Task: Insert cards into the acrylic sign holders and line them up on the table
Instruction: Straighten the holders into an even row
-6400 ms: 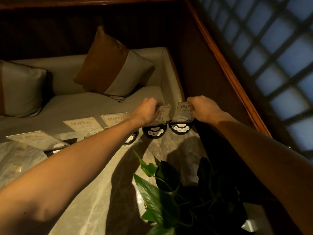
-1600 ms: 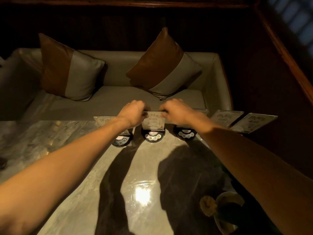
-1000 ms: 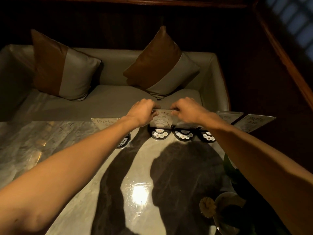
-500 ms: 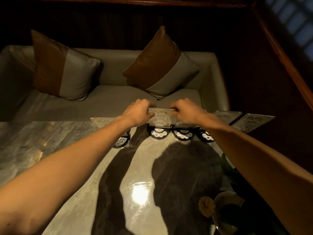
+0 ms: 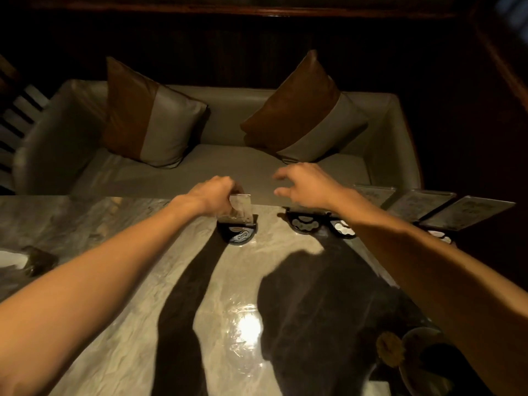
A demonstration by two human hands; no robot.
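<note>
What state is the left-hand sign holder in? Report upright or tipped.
Upright: the sign holder stands on its round black base, left hand gripping its edge.

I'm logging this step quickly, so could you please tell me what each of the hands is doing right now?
Left hand: closed on the leftmost sign holder, gripping its panel.
Right hand: open, fingers spread, holding nothing.
</note>
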